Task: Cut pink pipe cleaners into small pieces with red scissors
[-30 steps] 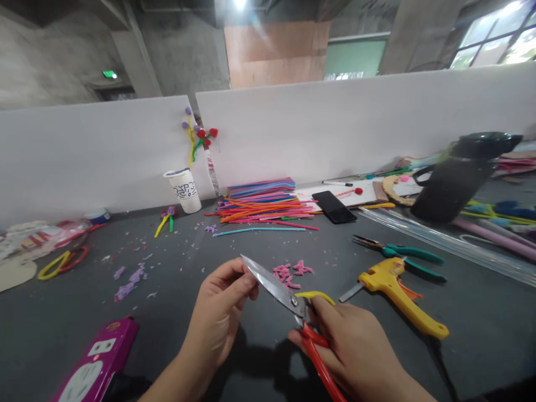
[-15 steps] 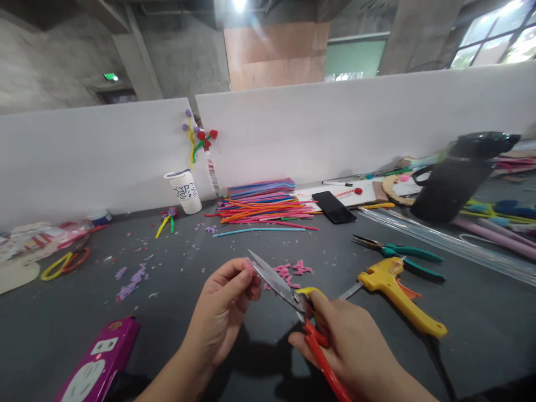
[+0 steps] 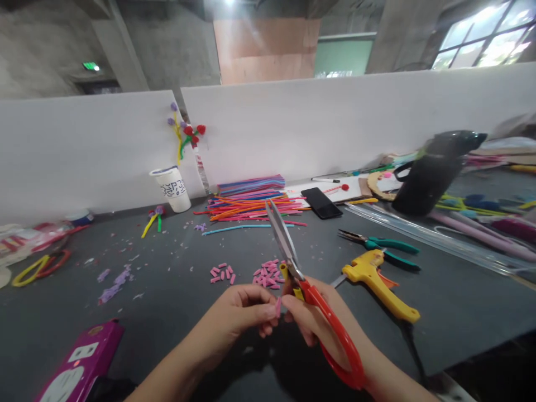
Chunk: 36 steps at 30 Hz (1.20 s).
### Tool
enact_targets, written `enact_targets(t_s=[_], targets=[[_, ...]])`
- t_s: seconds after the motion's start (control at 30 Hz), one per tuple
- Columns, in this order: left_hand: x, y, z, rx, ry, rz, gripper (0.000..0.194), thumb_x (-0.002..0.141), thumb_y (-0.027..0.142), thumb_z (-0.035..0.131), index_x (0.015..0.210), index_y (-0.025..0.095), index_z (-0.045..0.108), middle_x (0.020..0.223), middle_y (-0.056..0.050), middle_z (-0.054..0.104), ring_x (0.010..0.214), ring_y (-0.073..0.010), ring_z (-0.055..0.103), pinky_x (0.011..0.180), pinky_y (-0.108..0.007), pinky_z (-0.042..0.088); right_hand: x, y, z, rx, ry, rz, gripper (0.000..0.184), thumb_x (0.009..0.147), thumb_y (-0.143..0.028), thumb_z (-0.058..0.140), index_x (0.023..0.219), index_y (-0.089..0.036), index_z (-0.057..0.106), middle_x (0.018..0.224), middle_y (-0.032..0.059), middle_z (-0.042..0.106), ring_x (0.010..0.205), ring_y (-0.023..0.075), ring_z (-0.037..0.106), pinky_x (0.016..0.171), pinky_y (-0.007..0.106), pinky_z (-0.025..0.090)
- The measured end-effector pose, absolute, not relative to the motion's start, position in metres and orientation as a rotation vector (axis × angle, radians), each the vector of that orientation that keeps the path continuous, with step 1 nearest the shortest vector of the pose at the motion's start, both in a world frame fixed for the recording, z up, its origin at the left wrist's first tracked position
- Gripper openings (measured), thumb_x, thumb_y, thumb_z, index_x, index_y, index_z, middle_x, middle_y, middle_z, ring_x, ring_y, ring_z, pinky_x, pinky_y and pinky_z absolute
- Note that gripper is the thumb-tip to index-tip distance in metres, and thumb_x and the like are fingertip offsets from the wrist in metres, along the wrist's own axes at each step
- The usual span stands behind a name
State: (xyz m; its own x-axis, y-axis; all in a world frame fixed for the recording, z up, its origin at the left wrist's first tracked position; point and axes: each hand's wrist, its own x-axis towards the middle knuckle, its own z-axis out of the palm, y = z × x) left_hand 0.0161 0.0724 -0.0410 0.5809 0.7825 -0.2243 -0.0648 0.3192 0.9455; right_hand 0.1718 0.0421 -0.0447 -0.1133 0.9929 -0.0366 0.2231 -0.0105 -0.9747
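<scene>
Pink piece (image 3: 278, 307) is standing nearly upright between the two hands, above the worktop (image 3: 167, 312) and toward its near edge.

Left hand (image 3: 247, 310): thumb and index finger are pressing together on the piece, clamping it at the fingertips. The remaining fingers are curling beneath. The forearm is slanting inward from the near left corner.

Right hand (image 3: 324, 312): the grip is closing around a pair of scissors (image 3: 288, 245), with the red handle running across the hand and down toward the near edge. The thumb is pointing left, its tip sitting just beside the pink piece; contact cannot be confirmed. The forearm is slanting inward from the near right corner. The scissor blades are aiming at the far edge, leaning slightly left and lying nearly together.

Beyond the hands, cut pink pieces are lying in two clusters: a left cluster (image 3: 221, 273) and a right cluster (image 3: 268, 273), the latter next to the right hand's fingers. Toward the right edge, a yellow glue gun (image 3: 379, 285) is lying on its side, with green-handled pliers (image 3: 391, 245) resting just beyond it. Toward the far edge, a bundle of coloured stems (image 3: 251, 206) is lying between a paper cup (image 3: 172, 190) and a black phone (image 3: 321, 202).
</scene>
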Motion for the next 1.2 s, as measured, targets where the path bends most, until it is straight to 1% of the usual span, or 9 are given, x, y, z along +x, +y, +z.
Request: enact_targets(t_s=[0.07, 0.13, 0.23, 0.47, 0.63, 0.8, 0.97, 1.07, 1.2], targets=[[0.016, 0.073, -0.043, 1.143, 0.794, 0.608, 0.008, 0.068, 0.018, 0.063, 0.064, 0.012, 0.062, 0.06, -0.001, 0.055, 0.052, -0.0078, 0.047, 0.054, -0.021, 0.037, 0.169, 0.044, -0.044, -1.375, -1.416, 1.246, 0.013, 0.072, -0.031, 0.046, 0.066, -0.02, 0.044, 0.042, -0.0098, 0.037, 0.031, 0.0053, 0.035, 0.033, 0.016, 0.028], [0.015, 0.074, -0.044, 1.169, 0.811, 0.596, 0.008, 0.067, 0.019, 0.063, 0.064, 0.012, 0.063, 0.059, -0.001, 0.055, 0.052, -0.0077, 0.047, 0.054, -0.021, 0.036, 0.167, 0.045, -0.044, -1.366, -1.399, 1.27, 0.012, 0.07, -0.029, 0.048, 0.065, -0.02, 0.044, 0.044, -0.0095, 0.039, 0.031, 0.0049, 0.035, 0.032, 0.016, 0.027], [0.013, 0.075, -0.043, 1.201, 0.832, 0.575, 0.006, 0.066, 0.018, 0.063, 0.066, 0.012, 0.063, 0.058, -0.001, 0.056, 0.051, -0.0074, 0.047, 0.054, -0.021, 0.036, 0.165, 0.044, -0.044, -1.306, -1.397, 1.292, 0.012, 0.068, -0.028, 0.05, 0.063, -0.019, 0.044, 0.047, -0.0085, 0.041, 0.033, 0.0041, 0.034, 0.033, 0.016, 0.027], [0.012, 0.075, -0.043, 1.319, 0.894, 0.551, 0.007, 0.066, 0.02, 0.062, 0.065, 0.013, 0.061, 0.059, -0.001, 0.055, 0.051, -0.0086, 0.047, 0.053, -0.022, 0.036, 0.165, 0.043, -0.043, -1.278, -1.408, 1.275, 0.012, 0.068, -0.025, 0.049, 0.061, -0.019, 0.042, 0.047, -0.0085, 0.039, 0.035, 0.0036, 0.033, 0.035, 0.016, 0.026], [0.017, 0.072, -0.039, 1.755, 1.048, 0.733, 0.005, 0.068, 0.017, 0.057, 0.063, 0.016, 0.06, 0.066, -0.002, 0.057, 0.063, -0.0143, 0.052, 0.061, -0.026, 0.039, 0.165, 0.046, -0.044, -1.317, -1.426, 1.181, 0.01, 0.069, -0.023, 0.046, 0.06, -0.02, 0.041, 0.042, -0.0102, 0.035, 0.032, 0.0044, 0.033, 0.035, 0.016, 0.025], [0.02, 0.069, -0.04, 1.997, 1.098, 0.734, 0.011, 0.069, 0.013, 0.052, 0.06, 0.017, 0.058, 0.064, -0.001, 0.057, 0.062, -0.0142, 0.053, 0.061, -0.026, 0.039, 0.165, 0.046, -0.047, -1.317, -1.457, 1.129, 0.01, 0.069, -0.022, 0.045, 0.06, -0.021, 0.039, 0.041, -0.0107, 0.034, 0.032, 0.0047, 0.032, 0.036, 0.017, 0.026], [0.02, 0.065, -0.043, 2.04, 1.087, 0.765, 0.01, 0.069, 0.012, 0.051, 0.063, 0.017, 0.058, 0.065, -0.001, 0.056, 0.063, -0.014, 0.053, 0.06, -0.024, 0.04, 0.164, 0.045, -0.047, -1.333, -1.479, 1.071, 0.012, 0.07, -0.022, 0.045, 0.06, -0.021, 0.037, 0.042, -0.0105, 0.034, 0.033, 0.0048, 0.032, 0.037, 0.017, 0.027], [0.021, 0.065, -0.043, 2.01, 1.09, 0.788, 0.011, 0.068, 0.011, 0.051, 0.061, 0.017, 0.057, 0.064, -0.001, 0.057, 0.061, -0.0137, 0.053, 0.059, -0.024, 0.04, 0.163, 0.046, -0.047, -1.319, -1.489, 1.059, 0.012, 0.071, -0.023, 0.044, 0.061, -0.022, 0.038, 0.042, -0.0104, 0.034, 0.034, 0.0054, 0.033, 0.038, 0.018, 0.029], [0.019, 0.069, -0.042, 1.887, 1.103, 0.871, 0.011, 0.067, 0.011, 0.054, 0.059, 0.017, 0.058, 0.063, 0.0, 0.056, 0.062, -0.0135, 0.052, 0.061, -0.025, 0.039, 0.165, 0.047, -0.049, -1.274, -1.53, 1.005, 0.014, 0.073, -0.028, 0.045, 0.063, -0.021, 0.039, 0.048, -0.0085, 0.036, 0.041, 0.007, 0.036, 0.043, 0.018, 0.031]])
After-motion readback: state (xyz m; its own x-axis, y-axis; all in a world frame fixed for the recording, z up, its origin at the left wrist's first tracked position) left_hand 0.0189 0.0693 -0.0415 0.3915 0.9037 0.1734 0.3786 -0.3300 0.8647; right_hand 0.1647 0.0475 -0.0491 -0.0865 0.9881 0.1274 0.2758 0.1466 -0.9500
